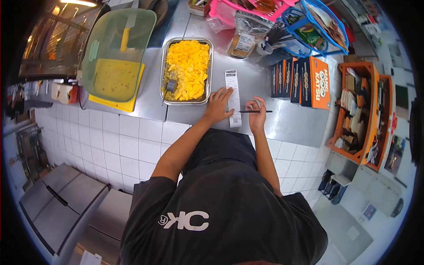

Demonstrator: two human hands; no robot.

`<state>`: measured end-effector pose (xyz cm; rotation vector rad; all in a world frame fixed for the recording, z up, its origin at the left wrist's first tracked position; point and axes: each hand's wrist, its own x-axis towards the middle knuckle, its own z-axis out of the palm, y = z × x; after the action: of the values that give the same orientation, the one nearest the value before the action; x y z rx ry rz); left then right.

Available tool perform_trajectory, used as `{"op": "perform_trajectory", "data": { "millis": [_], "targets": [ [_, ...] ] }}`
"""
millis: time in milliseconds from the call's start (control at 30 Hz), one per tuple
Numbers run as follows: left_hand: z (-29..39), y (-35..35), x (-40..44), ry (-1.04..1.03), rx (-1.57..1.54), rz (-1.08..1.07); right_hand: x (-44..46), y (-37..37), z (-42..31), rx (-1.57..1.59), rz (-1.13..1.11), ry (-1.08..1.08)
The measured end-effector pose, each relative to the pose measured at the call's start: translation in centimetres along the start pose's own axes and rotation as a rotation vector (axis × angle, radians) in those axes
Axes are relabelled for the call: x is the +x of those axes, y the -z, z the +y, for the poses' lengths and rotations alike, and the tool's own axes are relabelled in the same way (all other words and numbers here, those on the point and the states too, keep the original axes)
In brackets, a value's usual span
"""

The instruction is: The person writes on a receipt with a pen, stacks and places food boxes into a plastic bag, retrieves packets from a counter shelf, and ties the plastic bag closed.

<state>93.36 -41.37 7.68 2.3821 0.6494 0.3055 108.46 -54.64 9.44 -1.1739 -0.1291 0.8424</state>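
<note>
A long printed paper receipt (234, 101) lies on the steel counter in front of my body. My left hand (218, 106) rests flat with its fingers stretched out, its fingertips and thumb touching the receipt's left edge. To the right of the paper, my right hand (256, 110) is closed around a thin black pen (267, 111), which points left toward the receipt. Left of my left hand stands a metal tray (211, 66) of yellow scrambled egg (187, 66). A dark scoop (171, 85) sits in the egg.
Orange and black boxes (319, 84) stand on the right. Blue (342, 42) and pink (221, 9) baskets and a plastic bag (247, 37) line the back. On the left, a clear greenish tub (148, 26) sits over a yellow board (128, 106). An orange crate (353, 152) is far right.
</note>
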Motion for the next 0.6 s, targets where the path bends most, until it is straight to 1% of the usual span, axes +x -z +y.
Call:
{"op": "perform_trajectory", "data": {
  "millis": [33, 67, 100, 167, 200, 233, 333, 400, 467, 533, 600],
  "targets": [
    [-0.4, -0.1, 0.0, -0.031, -0.014, -0.013, 0.2, 0.5, 1.2, -0.048, 0.088, 0.038],
    [-0.8, -0.2, 0.0, -0.048, -0.017, -0.025, 0.6, 1.7, 1.4, -0.071, 0.016, -0.024],
    [-1.0, -0.4, 0.0, -0.065, -0.022, 0.006, 0.3, 1.8, 1.3, -0.068, 0.033, -0.019],
    [-1.2, -0.8, -0.1, -0.08, -0.026, 0.04, 0.1, 1.7, 1.0, -0.079, -0.182, -0.112],
    [-1.0, -0.8, -0.1, -0.076, -0.019, 0.045, 0.2, 1.1, 1.1, -0.109, -0.122, -0.132],
    [-0.9, -0.7, -0.2, -0.07, -0.011, 0.051, 0.2, 0.5, 1.3, -0.108, -0.121, -0.133],
    [-0.8, -0.5, -0.1, -0.061, -0.018, 0.062, 0.3, -0.3, 1.7, -0.154, -0.05, -0.078],
    [-1.0, -0.3, 0.0, -0.055, -0.046, 0.042, 0.4, -0.3, 1.7, -0.397, -0.142, -0.002],
    [-1.2, -0.2, 0.2, -0.042, -0.07, 0.023, 1.3, -0.6, 1.8, -0.391, -0.15, 0.025],
    [-1.3, 0.1, -0.1, -0.105, -0.034, 0.029, 2.3, -0.7, 2.5, -0.378, -0.172, 0.04],
    [-1.4, 0.5, -0.5, -0.096, -0.007, 0.051, 3.6, -1.0, 2.7, -0.538, -0.284, 0.092]
  ]
}}
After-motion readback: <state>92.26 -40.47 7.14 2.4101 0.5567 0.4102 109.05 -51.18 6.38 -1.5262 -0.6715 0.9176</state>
